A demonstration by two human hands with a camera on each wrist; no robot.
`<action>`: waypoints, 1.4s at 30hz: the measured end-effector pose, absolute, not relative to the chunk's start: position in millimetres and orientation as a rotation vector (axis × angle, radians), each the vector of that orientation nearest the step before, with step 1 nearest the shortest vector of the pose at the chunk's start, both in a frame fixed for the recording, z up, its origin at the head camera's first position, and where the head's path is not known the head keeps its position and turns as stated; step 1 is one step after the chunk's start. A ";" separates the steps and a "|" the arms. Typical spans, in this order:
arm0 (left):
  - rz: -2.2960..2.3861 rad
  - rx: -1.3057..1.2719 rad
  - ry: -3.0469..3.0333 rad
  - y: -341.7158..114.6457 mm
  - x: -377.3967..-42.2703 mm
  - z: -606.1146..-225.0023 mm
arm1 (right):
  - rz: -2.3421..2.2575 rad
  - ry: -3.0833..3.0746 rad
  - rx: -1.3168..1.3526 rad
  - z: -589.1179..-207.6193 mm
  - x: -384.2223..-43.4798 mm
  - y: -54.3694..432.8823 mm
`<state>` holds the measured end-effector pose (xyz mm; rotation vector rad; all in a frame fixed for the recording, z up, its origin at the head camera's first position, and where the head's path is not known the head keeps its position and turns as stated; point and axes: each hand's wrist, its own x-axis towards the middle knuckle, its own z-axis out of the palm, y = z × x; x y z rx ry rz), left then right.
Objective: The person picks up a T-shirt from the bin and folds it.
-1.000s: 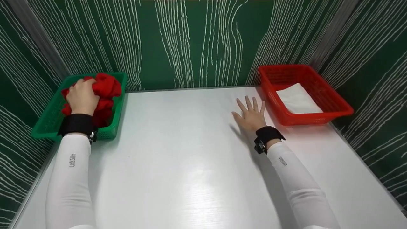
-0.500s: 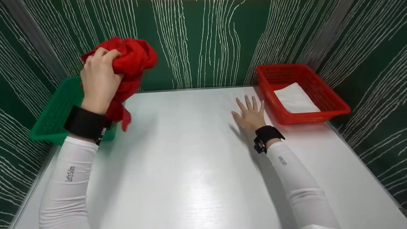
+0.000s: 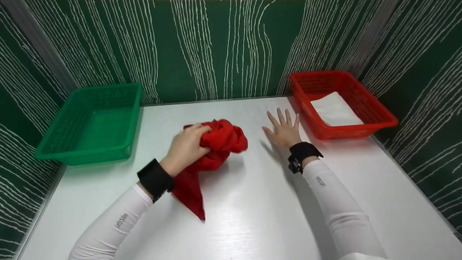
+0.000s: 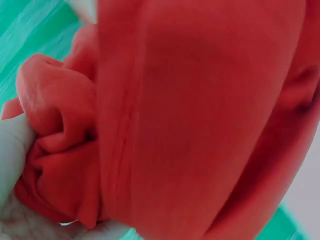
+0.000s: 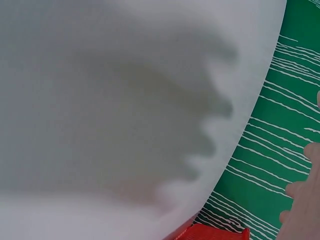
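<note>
My left hand (image 3: 186,148) grips a bunched red cloth (image 3: 224,139) over the middle of the white table (image 3: 231,202). One pointed corner of the fabric hangs toward the table's front. In the left wrist view, the cloth (image 4: 200,110) fills most of the picture, and a stitched hem runs down it. Thumb and palm of the left hand (image 4: 12,155) show at its bunched side. To the right, my right hand (image 3: 285,133) holds nothing and has its fingers spread. Its shadow lies on the tabletop below, apart from the hand.
A green basket (image 3: 86,153) stands at the back left, with only its bare floor showing inside. At the back right is a red basket (image 3: 346,131) holding a folded white cloth (image 3: 335,109). Green walls (image 3: 231,50) with white lines enclose the table on three sides.
My left hand has lifted the red cloth out of the green basket, carried it right, and lowered it over mid-table. My right hand has stayed in place.
</note>
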<state>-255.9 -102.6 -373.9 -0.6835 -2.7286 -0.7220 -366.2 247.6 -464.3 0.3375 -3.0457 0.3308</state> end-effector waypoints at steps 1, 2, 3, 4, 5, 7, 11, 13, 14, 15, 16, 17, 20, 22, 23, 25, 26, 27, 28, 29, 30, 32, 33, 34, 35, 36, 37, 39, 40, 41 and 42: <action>-0.709 -0.717 -2.739 -97.0 -255.1 -387.8 | 0.326 -3.046 0.336 -464.2 -366.2 248.0; -0.688 -0.748 -2.751 -91.6 -254.2 -401.1 | 0.322 -3.046 0.337 -464.2 -366.3 248.1; -0.664 -0.783 -2.759 -86.6 -253.5 -413.3 | 0.317 -3.043 0.339 -464.4 -366.4 248.1; -0.633 -0.820 -2.765 -82.3 -253.1 -424.6 | 0.315 -3.038 0.342 -464.6 -366.2 248.0; -0.597 -0.857 -2.767 -78.7 -252.9 -434.5 | 0.313 -3.030 0.347 -464.9 -365.7 247.5; -0.529 -0.910 -2.780 -73.9 -252.2 -449.2 | 0.315 -3.015 0.363 -465.6 -364.2 245.9; -0.508 -0.934 -2.809 -75.0 -250.0 -459.3 | 0.359 -2.993 0.426 -466.3 -357.8 238.0; -0.522 -0.913 -2.825 -80.4 -248.6 -457.9 | 0.380 -2.990 0.473 -465.7 -354.0 232.0; -0.529 -0.898 -2.833 -84.0 -247.8 -456.6 | 0.393 -2.985 0.500 -465.1 -352.0 228.2; -0.533 -0.880 -2.844 -88.1 -247.0 -455.6 | 0.401 -2.979 0.528 -464.6 -349.7 224.2; -0.537 -0.861 -2.857 -92.3 -246.2 -454.8 | 0.413 -2.975 0.561 -463.8 -347.1 219.9; -0.536 -0.838 -2.873 -96.6 -245.4 -454.3 | 0.427 -2.968 0.597 -463.1 -344.2 215.4; -0.546 -0.752 -2.915 -108.9 -243.7 -455.8 | 0.482 -2.941 0.723 -460.0 -333.1 200.1; -0.561 -0.700 -2.938 -115.6 -243.4 -457.9 | 0.540 -2.917 0.825 -458.3 -324.0 188.6; -0.575 -0.676 -2.947 -118.4 -243.3 -459.4 | 0.577 -2.909 0.875 -457.5 -319.2 182.6; -0.610 -0.636 -2.968 -122.5 -243.3 -462.2 | 0.653 -2.906 0.969 -456.4 -308.7 171.5; -0.625 -0.620 -2.984 -124.0 -243.5 -463.7 | 0.683 -2.910 1.016 -456.1 -303.8 166.1; -0.637 -0.608 -2.999 -125.2 -243.7 -465.1 | 0.700 -2.918 1.063 -456.1 -299.4 161.2; -0.643 -0.602 -3.013 -126.0 -244.0 -466.7 | 0.705 -2.930 1.102 -456.5 -294.9 157.3; -0.649 -0.598 -3.026 -126.5 -244.2 -468.0 | 0.689 -2.934 1.140 -457.4 -291.3 154.2; -0.653 -0.601 -3.039 -127.0 -244.5 -469.1 | 0.663 -2.935 1.169 -458.1 -288.1 152.1; -0.671 -0.607 -3.054 -128.1 -245.4 -470.3 | 0.613 -2.910 1.217 -459.5 -284.4 150.2; -0.684 -0.613 -3.053 -128.9 -245.9 -470.5 | 0.590 -2.888 1.234 -460.1 -283.5 150.7; -0.701 -0.617 -3.050 -130.1 -246.4 -470.7 | 0.584 -2.865 1.249 -460.3 -282.9 151.9; -0.725 -0.617 -3.048 -131.4 -246.9 -470.7 | 0.584 -2.841 1.263 -460.1 -282.8 153.5; -0.755 -0.620 -3.043 -133.0 -247.6 -470.5 | 0.590 -2.815 1.278 -459.7 -282.8 155.5; -0.781 -0.623 -3.031 -134.7 -248.4 -470.2 | 0.595 -2.786 1.296 -458.9 -283.2 157.8; -0.825 -0.629 -3.011 -138.2 -249.6 -469.1 | 0.607 -2.741 1.314 -456.4 -283.9 162.8; -0.843 -0.633 -3.004 -139.9 -250.0 -467.7 | 0.618 -2.725 1.310 -454.5 -284.3 165.5; -0.852 -0.637 -2.996 -141.6 -250.4 -466.2 | 0.634 -2.707 1.296 -452.0 -284.5 168.7; -0.856 -0.644 -2.990 -143.4 -250.7 -464.1 | 0.651 -2.689 1.271 -449.2 -284.9 172.5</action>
